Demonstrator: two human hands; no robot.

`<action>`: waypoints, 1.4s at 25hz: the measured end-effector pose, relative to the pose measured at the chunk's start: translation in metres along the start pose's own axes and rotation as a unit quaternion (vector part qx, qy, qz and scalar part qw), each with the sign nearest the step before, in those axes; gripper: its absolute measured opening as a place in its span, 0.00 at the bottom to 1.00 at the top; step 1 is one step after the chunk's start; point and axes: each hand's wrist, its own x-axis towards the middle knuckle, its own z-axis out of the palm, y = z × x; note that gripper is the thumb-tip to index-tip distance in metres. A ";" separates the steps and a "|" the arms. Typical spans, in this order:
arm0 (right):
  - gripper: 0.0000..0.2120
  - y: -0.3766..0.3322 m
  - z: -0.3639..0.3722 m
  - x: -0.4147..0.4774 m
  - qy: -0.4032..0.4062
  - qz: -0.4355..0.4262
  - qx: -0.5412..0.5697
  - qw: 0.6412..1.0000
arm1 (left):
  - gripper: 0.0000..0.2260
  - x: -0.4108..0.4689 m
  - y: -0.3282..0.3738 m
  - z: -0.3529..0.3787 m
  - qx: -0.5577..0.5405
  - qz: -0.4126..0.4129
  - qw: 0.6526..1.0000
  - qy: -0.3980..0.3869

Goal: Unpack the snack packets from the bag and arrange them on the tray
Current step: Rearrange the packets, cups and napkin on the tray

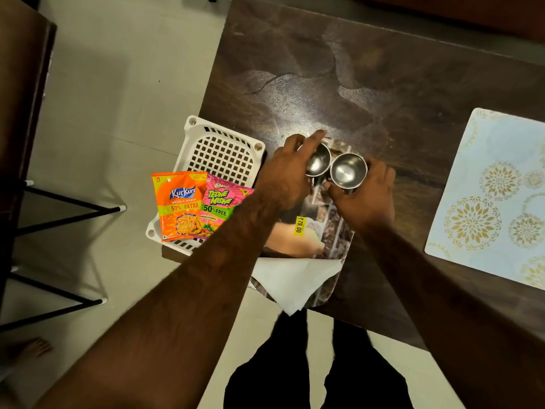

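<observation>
An orange Kurkure packet [181, 206] and a pink Tedhe Medhe packet [219, 206] lie side by side on a white perforated plastic tray [224, 152] at the table's left edge. To its right lies a printed tray [330, 225] with a yellow price sticker. Over its far end my left hand [287, 172] grips a steel cup [320, 160]. Just beside it my right hand [364, 196] grips a second steel cup [348, 171]. The two cups almost touch. No bag is in view.
A white folded napkin [295, 280] lies on the printed tray's near end, hanging past the dark wooden table [368, 84]. A pale floral placemat [495, 199] lies at the right. A black metal stand [67, 214] and another person's bare foot [32, 348] are on the floor at the left.
</observation>
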 end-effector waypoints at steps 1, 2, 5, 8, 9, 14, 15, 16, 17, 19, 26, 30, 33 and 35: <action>0.39 0.002 -0.002 -0.003 0.000 -0.005 0.008 1.000 | 0.42 -0.007 0.000 -0.003 -0.015 -0.007 1.000 0.019; 0.37 0.004 -0.006 -0.007 0.010 -0.007 0.019 1.000 | 0.40 -0.018 -0.001 -0.005 -0.026 -0.015 0.998 0.049; 0.17 0.019 -0.014 -0.031 0.035 0.018 0.015 0.999 | 0.20 -0.070 -0.010 0.001 -0.071 -0.081 0.985 0.138; 0.07 0.037 -0.006 -0.058 -0.144 0.015 -0.073 0.987 | 0.05 -0.137 -0.030 0.028 -0.108 -0.235 0.963 0.071; 0.09 0.041 0.001 -0.068 -0.217 -0.017 -0.090 0.972 | 0.05 -0.158 -0.037 0.040 -0.102 -0.280 0.954 0.016; 0.29 0.041 0.039 -0.106 -0.332 -0.172 -0.234 0.897 | 0.03 -0.202 -0.047 0.079 -0.147 -0.372 0.908 -0.127; 0.29 0.038 0.043 -0.106 -0.328 -0.169 -0.249 0.895 | 0.04 -0.200 -0.045 0.082 -0.151 -0.378 0.905 -0.121; 0.29 0.036 0.045 -0.106 -0.329 -0.161 -0.254 0.895 | 0.04 -0.197 -0.045 0.083 -0.152 -0.382 0.905 -0.114; 0.27 0.035 0.047 -0.105 -0.333 -0.151 -0.250 0.896 | 0.04 -0.195 -0.044 0.082 -0.147 -0.381 0.906 -0.112; 0.23 0.034 0.046 -0.104 -0.355 -0.124 -0.215 0.901 | 0.06 -0.192 -0.044 0.081 -0.130 -0.367 0.911 -0.131; 0.13 0.036 0.040 -0.098 -0.389 -0.018 -0.034 0.921 | 0.16 -0.185 -0.044 0.081 -0.128 -0.323 0.938 0.003; 0.16 0.025 0.039 -0.089 -0.406 0.021 0.017 0.913 | 0.18 -0.183 -0.048 0.085 -0.415 -0.355 0.838 -0.022; 0.18 0.025 0.045 -0.086 -0.403 -0.006 -0.062 0.913 | 0.16 -0.185 -0.054 0.089 -0.390 -0.394 0.831 -0.054; 0.19 0.029 0.048 -0.086 -0.380 -0.048 -0.138 0.913 | 0.13 -0.183 -0.056 0.094 -0.332 -0.390 0.857 -0.052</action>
